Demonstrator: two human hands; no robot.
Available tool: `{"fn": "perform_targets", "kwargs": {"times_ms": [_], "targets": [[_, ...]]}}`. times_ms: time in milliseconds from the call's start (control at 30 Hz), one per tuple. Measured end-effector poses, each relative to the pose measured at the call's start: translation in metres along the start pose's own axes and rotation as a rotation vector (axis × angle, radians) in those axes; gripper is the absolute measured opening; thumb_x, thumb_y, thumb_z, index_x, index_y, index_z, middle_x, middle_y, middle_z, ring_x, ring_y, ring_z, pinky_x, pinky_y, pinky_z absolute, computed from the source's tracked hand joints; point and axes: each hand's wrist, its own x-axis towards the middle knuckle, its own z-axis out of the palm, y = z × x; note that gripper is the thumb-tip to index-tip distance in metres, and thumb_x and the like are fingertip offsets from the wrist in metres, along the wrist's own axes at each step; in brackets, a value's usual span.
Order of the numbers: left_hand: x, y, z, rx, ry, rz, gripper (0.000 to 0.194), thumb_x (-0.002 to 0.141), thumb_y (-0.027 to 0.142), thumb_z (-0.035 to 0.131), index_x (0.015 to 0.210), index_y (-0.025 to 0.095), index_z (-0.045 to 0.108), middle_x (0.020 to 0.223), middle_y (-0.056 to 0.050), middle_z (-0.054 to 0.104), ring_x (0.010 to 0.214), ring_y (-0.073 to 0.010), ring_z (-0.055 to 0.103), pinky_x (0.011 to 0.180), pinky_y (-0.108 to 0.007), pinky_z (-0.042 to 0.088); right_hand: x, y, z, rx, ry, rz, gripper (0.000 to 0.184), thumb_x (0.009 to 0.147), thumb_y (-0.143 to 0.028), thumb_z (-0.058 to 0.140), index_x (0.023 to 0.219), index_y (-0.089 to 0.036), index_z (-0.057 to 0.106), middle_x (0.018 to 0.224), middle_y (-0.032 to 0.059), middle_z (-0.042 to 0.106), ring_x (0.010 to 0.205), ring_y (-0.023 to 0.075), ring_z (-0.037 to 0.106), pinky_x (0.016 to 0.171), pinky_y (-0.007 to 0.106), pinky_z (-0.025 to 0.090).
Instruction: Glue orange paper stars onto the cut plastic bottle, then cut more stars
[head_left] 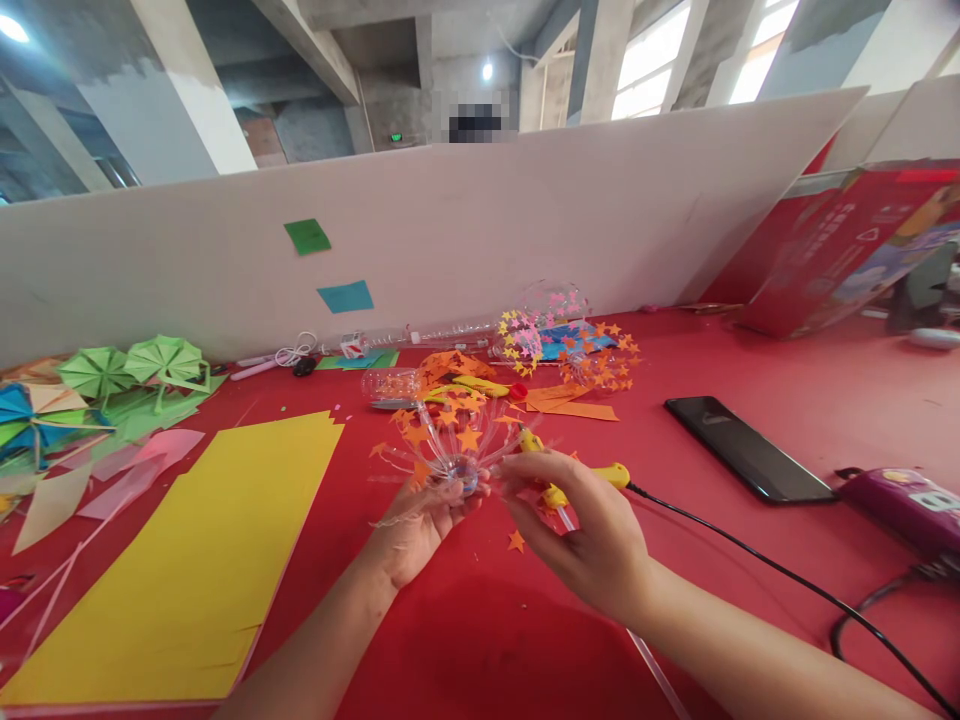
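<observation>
Obscuring plastic base (465,474) partly: left fingers (444,513)

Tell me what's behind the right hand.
A yellow glue gun: its tip and its rear end with a black cord show. The right hand covers part of its middle, which can't be seen.

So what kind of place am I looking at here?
Likely a craft workspace: a yellow glue gun, yellow paper sheets and a decoration with orange stars are at a red table. The concrete pillars suggest a bare, perhaps unfinished building.
</observation>
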Motion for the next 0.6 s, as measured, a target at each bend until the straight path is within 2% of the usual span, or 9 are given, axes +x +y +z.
{"fn": "perform_targets", "kwargs": {"times_ms": [133, 200, 267, 333, 467, 600], "targets": [[0.0004, -0.0002, -0.0021, -0.020, -0.016, 0.016, 0.019, 0.070, 0.013, 0.074, 0.089, 0.014, 0.072, 0.087, -0.005, 0.072, 0.083, -0.0165, 0.068, 0.082, -0.027, 0.051, -0.0011, -0.0009, 0.0000, 0.053, -0.023, -0.058, 0.030, 0.087, -0.005, 0.053, 0.114, -0.019, 0.052, 0.093, 0.0058, 0.068, 0.085, 0.0146, 0.065, 0.077, 0.026, 0.055], [0.0008, 0.0001, -0.0041, -0.040, -0.018, 0.017, 0.020, 0.070, 0.014, 0.074, 0.090, 0.014, 0.073, 0.085, -0.005, 0.073, 0.082, -0.0157, 0.068, 0.080, -0.025, 0.052, -0.0005, -0.0013, -0.0016, 0.052, 0.009, -0.081, 0.034, 0.085, -0.004, 0.053, 0.115, -0.018, 0.052, 0.099, 0.0083, 0.067, 0.093, 0.0167, 0.064, 0.082, 0.028, 0.053], [0.0016, 0.0008, -0.0059, -0.058, -0.018, 0.012, 0.022, 0.069, 0.015, 0.075, 0.090, 0.014, 0.073, 0.086, -0.005, 0.073, 0.081, -0.0153, 0.068, 0.078, -0.024, 0.052, 0.0009, -0.0016, -0.0044, 0.038, 0.055, -0.085, 0.033, 0.084, -0.002, 0.054, 0.113, -0.017, 0.053, 0.098, 0.0089, 0.065, 0.092, 0.0174, 0.062, 0.079, 0.029, 0.053], [0.0023, 0.0016, -0.0069, -0.067, -0.014, 0.008, 0.023, 0.069, 0.015, 0.076, 0.092, 0.014, 0.073, 0.089, -0.005, 0.073, 0.081, -0.0149, 0.068, 0.078, -0.023, 0.053, 0.0022, -0.0017, -0.0069, 0.047, 0.062, -0.091, 0.031, 0.082, -0.002, 0.054, 0.109, -0.017, 0.055, 0.092, 0.0075, 0.062, 0.083, 0.0163, 0.059, 0.071, 0.027, 0.053], [0.0020, 0.0023, -0.0054, -0.069, -0.002, 0.022, 0.017, 0.071, 0.015, 0.073, 0.088, 0.014, 0.073, 0.090, -0.005, 0.074, 0.081, -0.0150, 0.068, 0.076, -0.023, 0.053, 0.0017, -0.0013, -0.0060, 0.126, -0.059, -0.107, 0.033, 0.082, -0.002, 0.054, 0.112, -0.016, 0.054, 0.090, 0.0074, 0.061, 0.074, 0.0151, 0.057, 0.062, 0.026, 0.052], [0.0004, 0.0031, -0.0012, -0.070, -0.003, 0.037, 0.016, 0.069, 0.016, 0.074, 0.085, 0.014, 0.073, 0.091, -0.006, 0.073, 0.084, -0.0163, 0.067, 0.078, -0.025, 0.052, -0.0015, 0.0004, 0.0007, 0.139, -0.145, -0.116, 0.026, 0.089, -0.002, 0.049, 0.109, -0.017, 0.056, 0.093, 0.0089, 0.064, 0.084, 0.0162, 0.062, 0.073, 0.028, 0.054]]}}
